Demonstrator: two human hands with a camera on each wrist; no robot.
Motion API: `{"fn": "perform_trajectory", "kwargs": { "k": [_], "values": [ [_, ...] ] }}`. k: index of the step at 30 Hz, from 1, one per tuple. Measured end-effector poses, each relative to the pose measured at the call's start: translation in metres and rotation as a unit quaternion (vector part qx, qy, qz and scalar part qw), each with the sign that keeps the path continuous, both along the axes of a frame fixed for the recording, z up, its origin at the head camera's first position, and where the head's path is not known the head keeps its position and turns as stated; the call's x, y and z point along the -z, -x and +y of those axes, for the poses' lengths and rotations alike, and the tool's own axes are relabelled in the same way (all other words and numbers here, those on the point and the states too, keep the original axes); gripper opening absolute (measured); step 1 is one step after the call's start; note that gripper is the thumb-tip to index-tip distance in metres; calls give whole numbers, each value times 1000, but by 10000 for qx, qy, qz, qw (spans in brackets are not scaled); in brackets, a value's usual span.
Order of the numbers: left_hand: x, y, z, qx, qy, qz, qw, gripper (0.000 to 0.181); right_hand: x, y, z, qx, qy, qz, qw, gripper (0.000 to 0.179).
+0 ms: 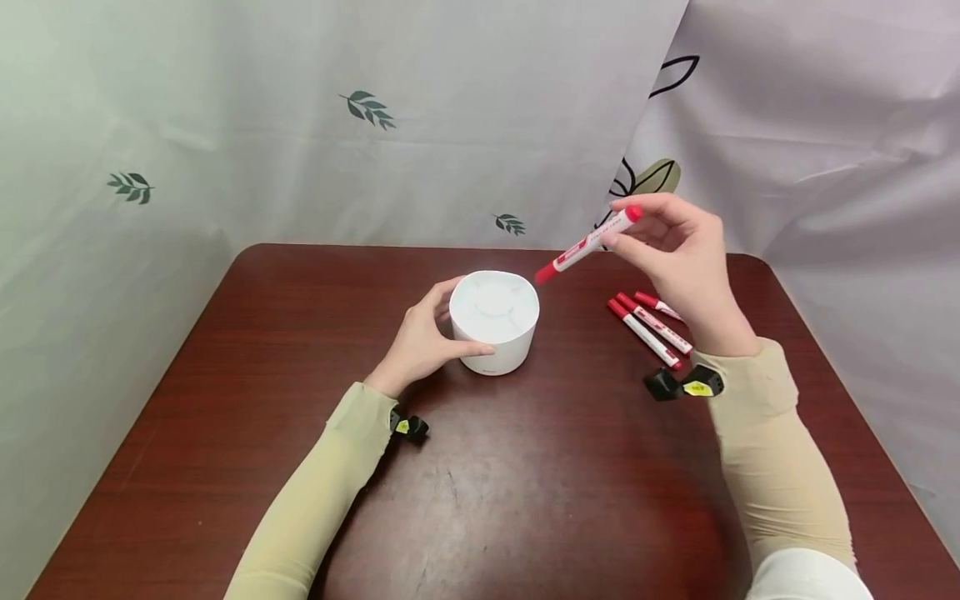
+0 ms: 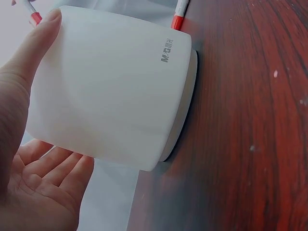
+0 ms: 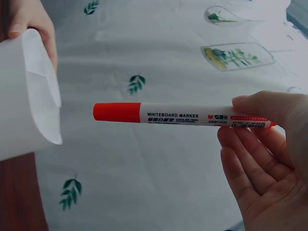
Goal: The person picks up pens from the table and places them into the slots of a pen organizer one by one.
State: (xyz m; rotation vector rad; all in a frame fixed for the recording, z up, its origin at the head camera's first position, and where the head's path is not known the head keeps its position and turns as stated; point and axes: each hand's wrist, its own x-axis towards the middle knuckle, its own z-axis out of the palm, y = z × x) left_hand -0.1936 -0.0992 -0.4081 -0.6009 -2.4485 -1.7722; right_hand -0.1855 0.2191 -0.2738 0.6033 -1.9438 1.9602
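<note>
A round white desk organizer (image 1: pixel 495 354) with inner dividers stands upright on the table. My left hand (image 1: pixel 427 337) grips it, thumb across the near side and fingers round the left and back. In the left wrist view the organizer (image 2: pixel 110 86) shows a small printed logo near its base. Raised to the right of its rim, my right hand (image 1: pixel 675 258) pinches a whiteboard marker (image 1: pixel 588 244), white with red ends. The marker slants, its red cap low and toward the organizer. In the right wrist view the marker (image 3: pixel 183 114) is apart from the organizer's rim (image 3: pixel 43 86).
Three more red-and-white markers (image 1: pixel 648 329) lie on the brown table (image 1: pixel 525 483) below the right hand, one partly hidden by it. A pale curtain (image 1: pixel 450 150) with leaf prints hangs behind the table and along its sides.
</note>
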Motion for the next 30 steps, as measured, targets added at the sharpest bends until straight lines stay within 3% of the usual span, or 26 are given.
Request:
{"fn": "perform_trajectory", "kwargs": {
  "k": [6, 13, 16, 22, 30],
  "values": [
    [0, 0, 2, -4, -21, -44, 10000, 103, 17, 3, -15, -165, -566, -196, 9981, 34],
    [-37, -23, 7, 30, 30, -72, 10000, 94, 46, 12, -31, -276, -1477, -443, 9877, 30],
    [-37, -23, 8, 25, 36, -44, 10000, 94, 54, 14, -37, -305, -1620, -567, 9847, 28],
    [-37, -23, 7, -5, 67, -30, 10000, 95, 46, 3, -51, -277, -1847, -911, 9782, 23],
    [-38, -24, 7, -21, 111, -81, 9999, 94, 53, 5, -53, -291, -1939, -1117, 9742, 22]
  ]
}}
